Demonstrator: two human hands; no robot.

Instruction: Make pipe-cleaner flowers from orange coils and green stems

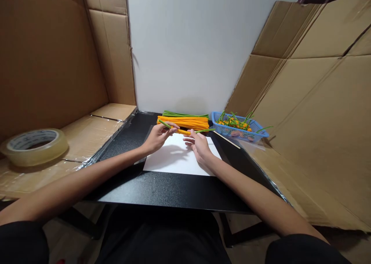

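Between my two hands, above a white sheet of paper (165,161), a green pipe cleaner (204,130) is held level. An orange pipe cleaner coil (183,132) is wound around its middle. My left hand (160,135) pinches the left part, where a green end sticks out up and to the left. My right hand (199,143) grips the right end of the coil between thumb and finger, and the other green end points right. Just behind lie a bundle of orange pipe cleaners (182,121) and some green pipe cleaners (185,114).
A blue basket (232,132) with orange and green twisted pieces stands at the back right. Near it lies a thin pale stick (227,139). A roll of clear tape (34,146) rests on cardboard at left. Cardboard walls (315,101) flank the black table (162,188).
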